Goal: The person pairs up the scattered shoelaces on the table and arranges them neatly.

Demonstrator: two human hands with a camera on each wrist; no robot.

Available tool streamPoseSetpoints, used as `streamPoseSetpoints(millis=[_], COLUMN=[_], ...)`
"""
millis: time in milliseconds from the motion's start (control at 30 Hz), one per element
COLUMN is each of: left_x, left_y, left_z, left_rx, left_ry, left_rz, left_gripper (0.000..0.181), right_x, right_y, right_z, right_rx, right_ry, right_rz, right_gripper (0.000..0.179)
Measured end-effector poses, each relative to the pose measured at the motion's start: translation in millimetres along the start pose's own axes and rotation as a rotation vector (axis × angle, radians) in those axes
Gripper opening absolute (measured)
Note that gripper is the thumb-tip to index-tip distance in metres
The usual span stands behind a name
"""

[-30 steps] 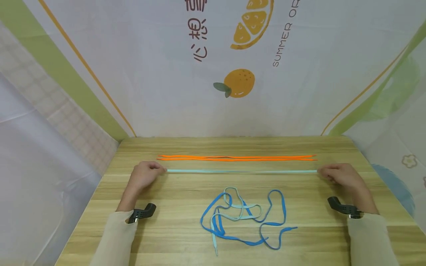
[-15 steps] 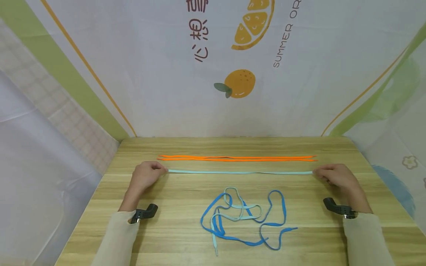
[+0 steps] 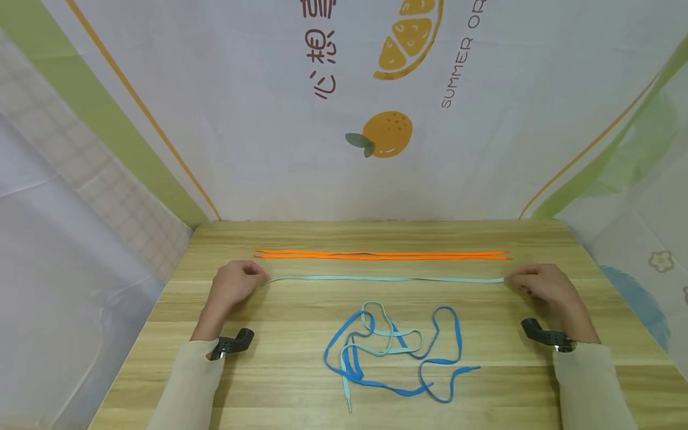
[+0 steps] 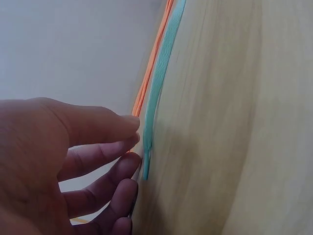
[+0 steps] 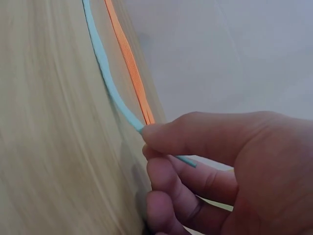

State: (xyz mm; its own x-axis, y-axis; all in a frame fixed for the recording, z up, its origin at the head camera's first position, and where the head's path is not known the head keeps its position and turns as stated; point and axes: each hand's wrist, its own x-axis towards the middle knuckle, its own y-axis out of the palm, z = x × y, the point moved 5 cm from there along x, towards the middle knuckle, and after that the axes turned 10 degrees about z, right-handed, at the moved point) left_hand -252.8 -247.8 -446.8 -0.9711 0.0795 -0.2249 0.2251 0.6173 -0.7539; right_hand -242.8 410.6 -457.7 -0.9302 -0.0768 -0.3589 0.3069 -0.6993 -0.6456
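A mint-green shoelace (image 3: 376,278) stretches nearly straight across the wooden table between both hands. Its tipped left end (image 4: 146,164) lies free, just beside the fingertips of my left hand (image 3: 236,282). That hand's thumb and forefinger hold nothing, and its other fingers are loosely bent. My right hand (image 3: 548,285) pinches the lace near its other end, and the tip (image 5: 188,161) pokes out behind the thumb. Two orange shoelaces (image 3: 376,257) lie straight and side by side just beyond the mint-green one.
Nearer the front, a blue shoelace (image 3: 459,340) and another mint-green shoelace (image 3: 346,379) lie in a loose tangle on the table (image 3: 279,382). A printed white cloth (image 3: 285,149) hangs behind the table's back edge.
My right hand has moved a little left, slackening the mint-green lace. My left fingers have let go of its left end, which has dropped to the table.
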Motion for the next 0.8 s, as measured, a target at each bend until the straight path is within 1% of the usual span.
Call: streamPoseSetpoints(millis=[100,300,467,567,633,700,800], left_x=[-0.5,-1.2,-1.7,-2.2,-2.7,-4.3,-8.3], left_y=[-0.8,-1.7,-1.4,-1.6,-2.3,-2.5,-2.6], left_z=[0.6,0.4,1.3,-0.2,-3.2,-8.9,-23.6], left_rx=[-0.003,-0.003,0.008,0.01,0.013,0.019,0.022], left_ry=[-0.003,0.021,0.033,0.031,0.038,0.055,0.092], left_rz=[0.013,0.034,0.031,0.027,0.021,0.014,-0.002], left_gripper=[0.026,0.02,0.018,0.019,0.02,0.021,0.02], right_x=[-0.1,-1.2,-1.9,-4.0,-7.2,-10.4,-15.7], right_y=[-1.3,-3.5,-3.6,-6.0,-8.6,-10.6,-11.3], right_z=[-1.9,-2.9,-3.4,-2.8,-0.5,4.6,21.0], right_rx=[-0.001,-0.026,-0.051,-0.07,-0.09,-0.082,-0.065], right_ry=[0.017,0.024,0.016,0.009,0.007,-0.006,-0.052], right_rz=[0.01,0.005,0.005,-0.017,-0.038,-0.051,-0.048], right_gripper=[0.046,0.05,0.052,0.055,0.059,0.061,0.062])
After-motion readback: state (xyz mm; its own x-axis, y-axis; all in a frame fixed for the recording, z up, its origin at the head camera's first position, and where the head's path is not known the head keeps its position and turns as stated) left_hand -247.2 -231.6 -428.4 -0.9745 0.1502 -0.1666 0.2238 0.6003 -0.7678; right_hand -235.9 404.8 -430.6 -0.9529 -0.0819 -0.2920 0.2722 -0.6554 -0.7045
